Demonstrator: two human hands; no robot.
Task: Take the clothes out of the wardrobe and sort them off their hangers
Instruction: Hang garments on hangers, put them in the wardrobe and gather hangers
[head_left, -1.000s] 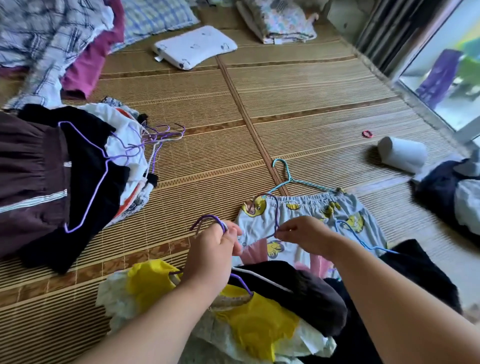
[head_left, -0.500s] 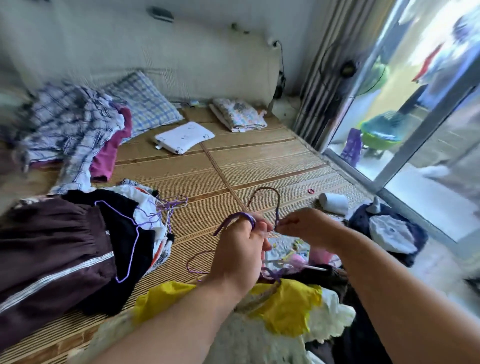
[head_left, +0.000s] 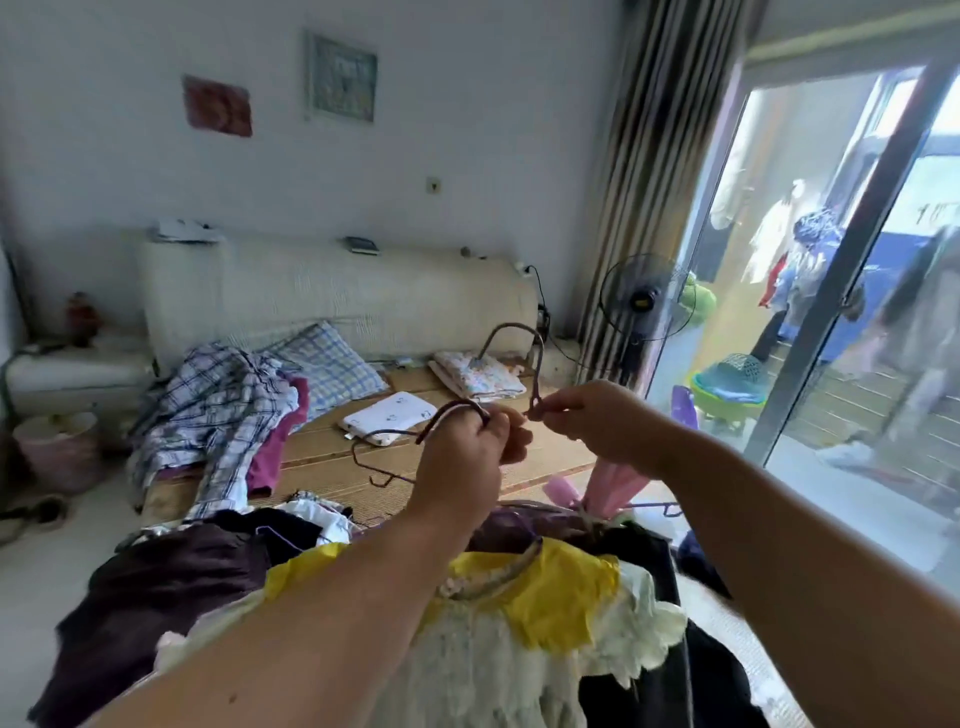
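Observation:
My left hand (head_left: 462, 462) grips the hook of a purple hanger (head_left: 447, 415) from which a cream and yellow garment (head_left: 545, 597) hangs in front of me. My right hand (head_left: 597, 421) pinches the neck of a second hanger hook (head_left: 537, 364), raised at chest height, with a pink garment (head_left: 618, 483) hanging below it. Both hands are close together above the bamboo mat (head_left: 332, 462). A dark brown garment (head_left: 156, 597) lies at lower left, and dark clothing (head_left: 660, 691) hangs at lower right.
A plaid shirt and a magenta cloth (head_left: 223, 415) lie on the mat with a checked pillow (head_left: 332, 364) and a white pillow (head_left: 387, 423). A standing fan (head_left: 644, 301) is by the curtain. A glass sliding door (head_left: 857, 312) fills the right.
Both hands have lifted the hangers and their clothes up off the mat to chest height. The camera has tilted up from the mat to the wall and door.

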